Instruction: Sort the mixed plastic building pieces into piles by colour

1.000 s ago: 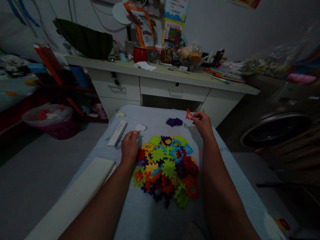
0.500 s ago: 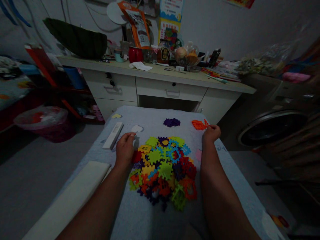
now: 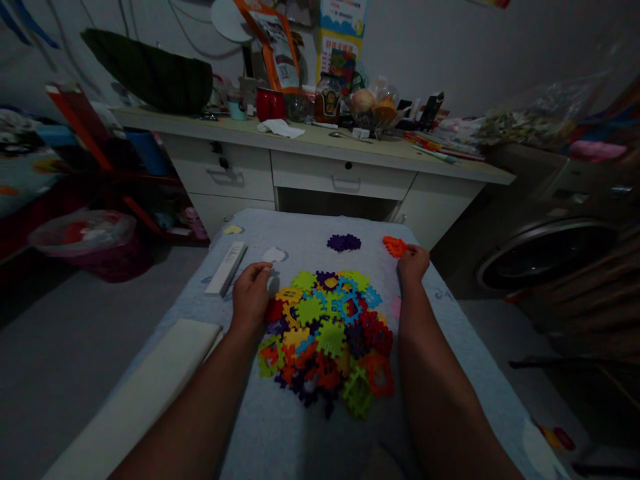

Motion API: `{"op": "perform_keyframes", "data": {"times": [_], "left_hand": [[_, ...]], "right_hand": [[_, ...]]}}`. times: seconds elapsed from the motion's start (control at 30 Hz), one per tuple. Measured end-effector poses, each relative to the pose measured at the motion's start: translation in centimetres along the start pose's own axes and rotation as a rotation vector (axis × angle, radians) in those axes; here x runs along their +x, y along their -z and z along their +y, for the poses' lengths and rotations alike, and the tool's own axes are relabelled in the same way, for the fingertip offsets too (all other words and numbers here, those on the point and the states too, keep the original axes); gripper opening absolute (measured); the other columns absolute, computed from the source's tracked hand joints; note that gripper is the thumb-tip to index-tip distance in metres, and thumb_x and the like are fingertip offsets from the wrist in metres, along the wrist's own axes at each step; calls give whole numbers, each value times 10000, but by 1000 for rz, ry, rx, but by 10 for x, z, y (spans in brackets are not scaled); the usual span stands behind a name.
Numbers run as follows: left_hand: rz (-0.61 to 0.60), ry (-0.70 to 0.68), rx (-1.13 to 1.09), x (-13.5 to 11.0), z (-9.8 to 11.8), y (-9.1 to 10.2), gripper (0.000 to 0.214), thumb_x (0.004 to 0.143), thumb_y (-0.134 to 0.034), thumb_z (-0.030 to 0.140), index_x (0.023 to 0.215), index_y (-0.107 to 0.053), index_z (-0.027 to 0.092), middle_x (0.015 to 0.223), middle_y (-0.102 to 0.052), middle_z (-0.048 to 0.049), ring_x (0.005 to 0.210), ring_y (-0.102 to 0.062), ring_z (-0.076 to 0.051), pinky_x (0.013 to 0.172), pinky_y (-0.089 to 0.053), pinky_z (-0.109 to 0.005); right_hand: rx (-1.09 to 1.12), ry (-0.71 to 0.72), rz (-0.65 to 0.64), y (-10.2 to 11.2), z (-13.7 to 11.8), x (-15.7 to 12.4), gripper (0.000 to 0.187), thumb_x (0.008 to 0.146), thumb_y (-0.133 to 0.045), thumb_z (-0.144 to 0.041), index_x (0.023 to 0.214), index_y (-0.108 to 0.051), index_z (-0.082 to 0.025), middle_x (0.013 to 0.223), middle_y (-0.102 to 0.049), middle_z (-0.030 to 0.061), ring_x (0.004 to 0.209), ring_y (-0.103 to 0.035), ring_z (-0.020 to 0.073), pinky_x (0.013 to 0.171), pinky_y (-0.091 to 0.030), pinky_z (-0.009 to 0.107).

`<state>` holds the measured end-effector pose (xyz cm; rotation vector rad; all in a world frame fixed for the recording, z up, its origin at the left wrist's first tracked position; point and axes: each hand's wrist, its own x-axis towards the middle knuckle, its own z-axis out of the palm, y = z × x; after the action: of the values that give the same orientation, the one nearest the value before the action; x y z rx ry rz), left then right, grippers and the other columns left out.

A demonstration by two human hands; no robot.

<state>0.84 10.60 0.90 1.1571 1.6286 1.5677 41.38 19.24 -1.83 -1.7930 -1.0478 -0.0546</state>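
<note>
A heap of colourful foam puzzle pieces (image 3: 325, 327) lies in the middle of a grey-blue covered table (image 3: 305, 227). My left hand (image 3: 251, 293) rests at the heap's left edge with its fingers curled under, and nothing shows in them. My right hand (image 3: 413, 263) lies at the far right of the table, its curled fingertips on a small stack of orange pieces (image 3: 394, 246). A small stack of purple pieces (image 3: 344, 243) sits apart, just left of the orange ones.
A white bar (image 3: 226, 268) and a white heart shape (image 3: 274, 255) lie beyond my left hand. A long white board (image 3: 150, 393) leans at the table's left edge. Behind stands a cluttered desk (image 3: 350, 157), with a washing machine (image 3: 545, 260) at the right.
My right hand carried an orange piece from above the table down to the far right, onto the orange stack. My left hand has stayed put.
</note>
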Motion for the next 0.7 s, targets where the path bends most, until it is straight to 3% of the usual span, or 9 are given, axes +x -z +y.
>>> {"op": "perform_keyframes", "data": {"times": [0.17, 0.47, 0.7], "left_hand": [[-13, -12, 18, 0, -3, 1, 163, 765, -578, 333, 838, -695, 247, 898, -714, -27, 932, -637, -233, 891, -489, -376], [-22, 1, -20, 2, -8, -2, 184, 750, -579, 334, 862, -685, 234, 911, -708, -26, 919, -646, -223, 890, -486, -363], [-69, -49, 14, -1, -9, -2, 179, 745, -578, 335, 847, -688, 238, 915, -719, -34, 919, -651, -226, 893, -491, -367]], "right_hand": [[-28, -32, 27, -6, -4, -3, 389, 668, -457, -161, 933, -735, -107, 984, -683, 148, 962, -611, 256, 980, -453, 427], [14, 9, -5, -8, -10, -9, 355, 700, -457, -197, 949, -698, -124, 987, -674, 125, 944, -601, 238, 958, -454, 422], [-8, 69, 13, -3, -28, -27, 236, 674, -466, -199, 817, -644, -142, 928, -661, 111, 928, -594, 232, 948, -446, 409]]}}
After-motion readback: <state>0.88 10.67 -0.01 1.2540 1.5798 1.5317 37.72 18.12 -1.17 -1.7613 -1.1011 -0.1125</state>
